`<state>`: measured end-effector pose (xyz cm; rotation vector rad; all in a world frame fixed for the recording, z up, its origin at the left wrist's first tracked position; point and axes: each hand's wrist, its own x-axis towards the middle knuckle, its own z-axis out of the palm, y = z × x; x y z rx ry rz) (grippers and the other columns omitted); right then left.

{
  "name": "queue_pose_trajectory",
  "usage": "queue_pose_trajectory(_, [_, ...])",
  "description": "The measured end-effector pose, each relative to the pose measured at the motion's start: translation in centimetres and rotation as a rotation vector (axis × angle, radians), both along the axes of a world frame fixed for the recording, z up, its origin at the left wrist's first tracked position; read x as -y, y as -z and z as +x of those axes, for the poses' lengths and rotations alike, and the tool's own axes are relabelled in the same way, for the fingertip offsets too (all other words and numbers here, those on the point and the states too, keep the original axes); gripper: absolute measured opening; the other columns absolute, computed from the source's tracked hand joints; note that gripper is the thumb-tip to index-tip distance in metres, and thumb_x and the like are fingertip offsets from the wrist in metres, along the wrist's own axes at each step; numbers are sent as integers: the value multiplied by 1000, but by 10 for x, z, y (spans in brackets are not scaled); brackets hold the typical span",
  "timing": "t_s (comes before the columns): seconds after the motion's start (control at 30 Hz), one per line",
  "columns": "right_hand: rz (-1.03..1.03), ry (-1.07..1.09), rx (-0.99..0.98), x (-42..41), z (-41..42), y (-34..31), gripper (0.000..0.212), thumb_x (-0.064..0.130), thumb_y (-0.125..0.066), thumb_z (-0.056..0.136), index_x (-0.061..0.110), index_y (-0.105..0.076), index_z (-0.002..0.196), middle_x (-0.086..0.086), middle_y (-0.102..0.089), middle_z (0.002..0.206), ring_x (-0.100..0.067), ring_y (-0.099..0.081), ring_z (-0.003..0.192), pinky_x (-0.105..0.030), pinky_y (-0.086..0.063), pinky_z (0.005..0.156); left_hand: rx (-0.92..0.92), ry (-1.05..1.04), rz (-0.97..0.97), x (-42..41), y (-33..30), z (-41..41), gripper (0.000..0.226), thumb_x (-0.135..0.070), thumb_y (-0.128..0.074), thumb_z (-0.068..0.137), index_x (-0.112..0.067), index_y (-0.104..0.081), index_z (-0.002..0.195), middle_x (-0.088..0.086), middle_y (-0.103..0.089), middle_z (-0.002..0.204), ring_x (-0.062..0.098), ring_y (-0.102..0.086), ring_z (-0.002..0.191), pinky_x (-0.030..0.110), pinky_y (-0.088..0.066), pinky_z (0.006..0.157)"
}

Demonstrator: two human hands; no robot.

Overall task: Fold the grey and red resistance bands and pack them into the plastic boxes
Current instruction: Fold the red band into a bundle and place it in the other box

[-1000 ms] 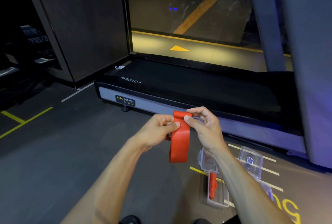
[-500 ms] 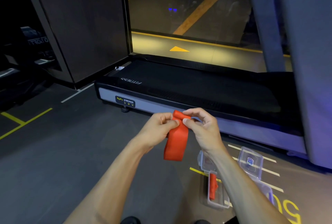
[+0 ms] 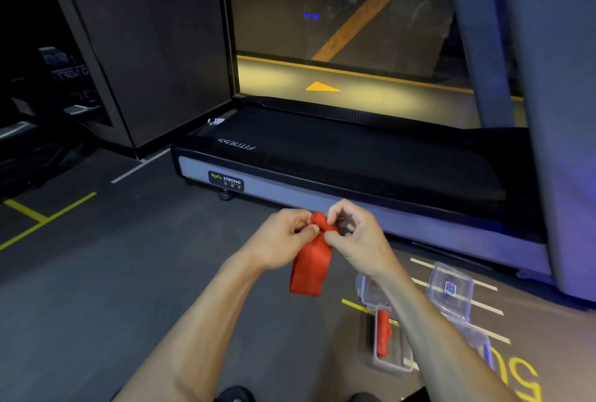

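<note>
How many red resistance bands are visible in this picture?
2. One red resistance band hangs from the left hand and right hand. One folded red band lies in the open clear plastic box on the floor. Others may be hidden.

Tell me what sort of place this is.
Most likely a gym. A treadmill with a "Body Strong Fitness" label stands on dark flooring with yellow floor lines, and both hands hold a red resistance band.

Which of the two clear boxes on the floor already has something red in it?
The nearer box, beside the right forearm, holds a folded red band. The farther box shows none.
</note>
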<state>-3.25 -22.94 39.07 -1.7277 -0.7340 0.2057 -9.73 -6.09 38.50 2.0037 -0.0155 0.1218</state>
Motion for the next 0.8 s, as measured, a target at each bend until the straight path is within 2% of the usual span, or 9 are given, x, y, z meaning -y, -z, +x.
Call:
queue_pose_trajectory(0.1, [-34,-15,29,4,0,0,17,-2,-70,84,10,-59,82,9,-60,73,-7,-55,68,-18,-42,64,-34,18,20,-4,2,0,33,-36,-55,92,-4,-61,88,-2,-54,68,14,-46,66,37,-37,65])
queue_pose_trajectory(0.2, [-24,20,67,6,0,0,17,2,-72,86,13,-61,81,9,-62,72,-8,-57,69,-19,-44,65,-90,15,-61,1,3,1,26,-29,-56,99,-6,-60,87,-4,-55,71,12,-46,67,33,-37,65])
queue_pose_trajectory(0.27, [17,56,72,6,0,0,16,0,-73,86,11,-62,82,6,-63,75,-8,-59,71,-20,-45,67,-130,-11,-165,7,2,2,19,-22,-55,105,-11,-61,91,-5,-54,70,7,-45,63,28,-37,62])
queue_pose_trajectory(0.37, [95,108,41,8,0,-4,13,-7,-72,85,2,-62,83,-2,-63,77,-7,-58,71,-18,-47,67,-167,-16,-218,13,2,4,20,-28,-53,106,-13,-63,96,-9,-52,67,4,-44,60,21,-36,58])
queue_pose_trajectory(0.5, [118,138,-29,8,5,-1,15,-6,-73,85,1,-61,90,-5,-65,81,-12,-62,76,-25,-51,73,-149,-51,-153,11,5,6,24,-29,-54,106,-11,-63,92,-6,-54,69,9,-46,62,30,-37,63])
queue_pose_trajectory(0.67, [114,182,-187,8,9,4,25,0,-75,86,11,-61,104,-9,-75,90,-22,-70,80,-33,-55,78,-119,-78,-11,8,3,6,29,-28,-56,104,-9,-61,82,-4,-56,65,12,-48,59,30,-40,62])
queue_pose_trajectory(0.8, [88,186,-235,6,9,5,27,1,-77,85,11,-63,107,-11,-76,94,-21,-73,80,-36,-56,81,-102,-87,66,5,2,7,33,-27,-58,103,-22,-56,71,-13,-52,58,6,-46,53,28,-38,58])
